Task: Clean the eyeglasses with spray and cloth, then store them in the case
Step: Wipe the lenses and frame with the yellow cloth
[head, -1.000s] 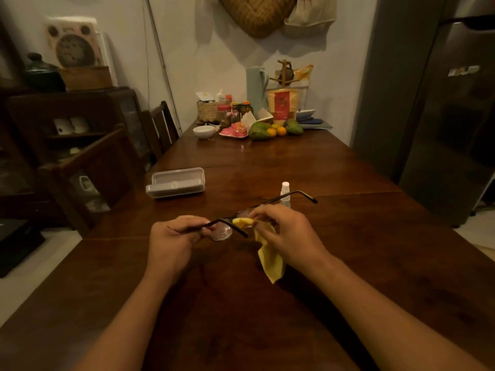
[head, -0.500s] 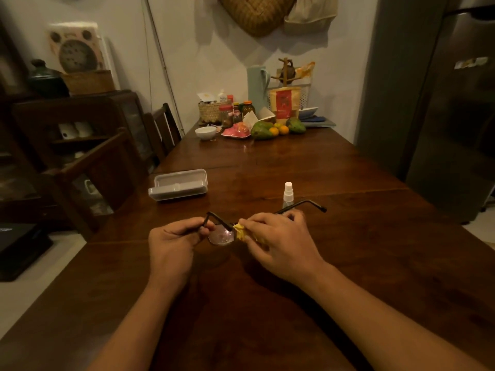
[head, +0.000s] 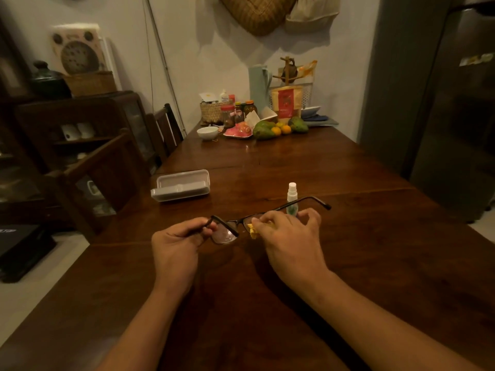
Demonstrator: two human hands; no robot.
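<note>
Balled the cloth [head: 253, 232] into the right hand [head: 290, 236]'s grip, against the glasses [head: 225, 236]. Pinching them in the left hand [head: 174, 245]. Still wiping.

Eyeglasses [head: 224, 235] and yellow cloth [head: 252, 232] over table [head: 267, 162]

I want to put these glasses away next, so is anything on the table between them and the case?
Nothing visible. Only bare table lies between the eyeglasses and the case. The spray bottle stands off to the right, beyond the right hand, clear of that path.
</note>
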